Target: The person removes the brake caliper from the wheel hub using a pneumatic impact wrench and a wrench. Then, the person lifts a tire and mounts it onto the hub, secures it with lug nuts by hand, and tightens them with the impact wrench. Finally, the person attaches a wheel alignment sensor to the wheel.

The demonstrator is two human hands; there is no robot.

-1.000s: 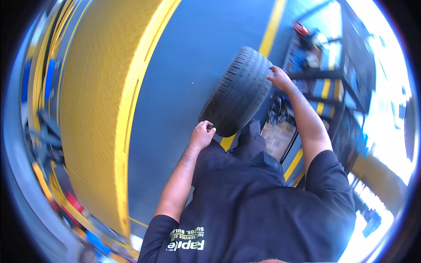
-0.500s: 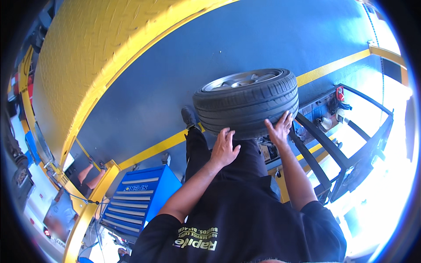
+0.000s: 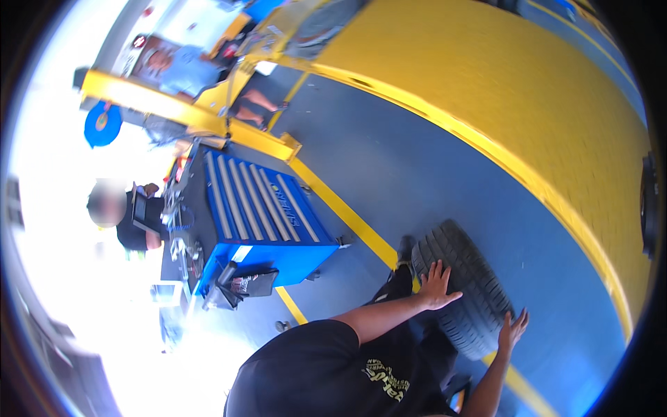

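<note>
A black car tire (image 3: 476, 285) stands on its tread on the blue-grey floor, in front of my legs. My left hand (image 3: 438, 288) lies on the tread near its left side, fingers spread. At the tire's right edge is my right hand (image 3: 513, 330), its fingers stretched out and touching or very close to the rubber. Neither hand wraps round anything. The wheel's rim is hidden from this angle.
A blue tool cabinet (image 3: 295, 260) on casters stands to the left, with tools on top. A yellow lift platform (image 3: 486, 76) curves along the far right, and a yellow lift arm (image 3: 149, 101) is at the upper left. Two people are at the left; one holds a tablet-like device (image 3: 142, 212).
The view has swung left, bringing the cabinet and the people in more fully. The tire has turned, so its silver rim no longer shows. Both hands remain at the tread.
</note>
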